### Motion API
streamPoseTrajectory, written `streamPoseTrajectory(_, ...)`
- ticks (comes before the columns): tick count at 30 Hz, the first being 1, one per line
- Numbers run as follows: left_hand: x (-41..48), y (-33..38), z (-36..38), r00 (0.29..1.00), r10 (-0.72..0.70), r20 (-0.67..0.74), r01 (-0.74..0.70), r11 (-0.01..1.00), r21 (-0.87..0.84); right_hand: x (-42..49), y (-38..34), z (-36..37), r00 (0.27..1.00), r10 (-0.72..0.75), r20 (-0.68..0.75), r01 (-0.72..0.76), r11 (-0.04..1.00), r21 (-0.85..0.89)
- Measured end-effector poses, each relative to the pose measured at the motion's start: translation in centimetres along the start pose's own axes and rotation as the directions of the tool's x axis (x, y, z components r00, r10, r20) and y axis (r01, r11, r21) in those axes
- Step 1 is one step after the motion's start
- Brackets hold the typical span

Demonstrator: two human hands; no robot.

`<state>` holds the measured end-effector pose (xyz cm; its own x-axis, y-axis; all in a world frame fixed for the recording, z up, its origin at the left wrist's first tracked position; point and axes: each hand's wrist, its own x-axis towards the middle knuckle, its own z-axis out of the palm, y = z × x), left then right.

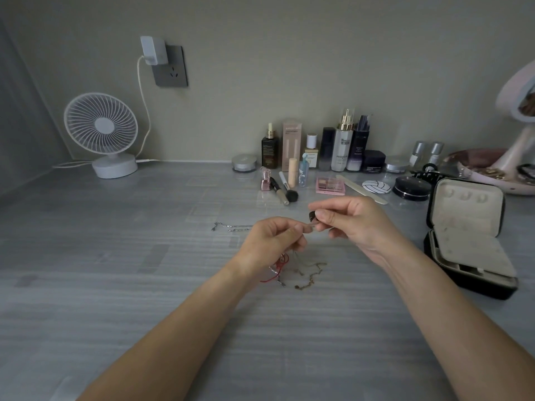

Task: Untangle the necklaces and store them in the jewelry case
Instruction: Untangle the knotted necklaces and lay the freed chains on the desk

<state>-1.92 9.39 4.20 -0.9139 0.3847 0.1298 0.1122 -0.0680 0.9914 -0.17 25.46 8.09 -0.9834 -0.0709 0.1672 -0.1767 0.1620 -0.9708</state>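
Note:
My left hand [272, 241] and my right hand [356, 224] are raised over the grey table, fingertips almost meeting. Between them they pinch a thin chain with a dark pendant [312, 217] beside my right thumb. From my left hand hangs a tangle: a red cord necklace [278, 267] and a gold chain [311, 277] trailing on the table. A separate silver chain [231, 227] lies flat to the left of my left hand. The black jewelry case [469, 238] stands open at the right, its cream lining showing.
Cosmetic bottles [344, 146], brushes, a pink palette [330, 185] and compacts line the back of the table. A white fan [104, 134] stands at the back left, its cable running to a wall socket. A pink mirror with a tray [515, 157] is at the far right.

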Motion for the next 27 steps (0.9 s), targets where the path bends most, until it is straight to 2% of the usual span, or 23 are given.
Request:
streamPoseTrajectory(4,-0.3,0.3,0.3,1.0,0.003,0.014,-0.003,1.0,0.012,-0.1,-0.1,0.2,1.0,0.008,0.017,-0.008,1.0,-0.017)
streamPoseTrajectory(13,-0.4,0.5,0.1,0.999,0.034,-0.035,-0.031,0.997,0.078,0.3,0.0,0.0,0.99,0.038,-0.137,-0.029,0.997,0.065)
streamPoseTrajectory(19,0.1,1.7,-1.8,0.997,0.025,-0.071,-0.037,0.984,-0.175,0.3,-0.9,-1.2,0.961,0.116,-0.249,-0.024,0.939,0.343)
streamPoseTrajectory(22,0.1,2.3,-3.1,0.998,-0.008,-0.057,-0.01,0.95,-0.312,0.1,-1.3,-1.8,0.955,0.145,-0.26,-0.033,0.919,0.392)
streamPoseTrajectory(27,0.3,3.2,-4.9,0.996,-0.055,-0.064,0.027,0.927,-0.375,0.2,-1.6,-2.6,0.942,0.139,-0.306,0.014,0.894,0.448)
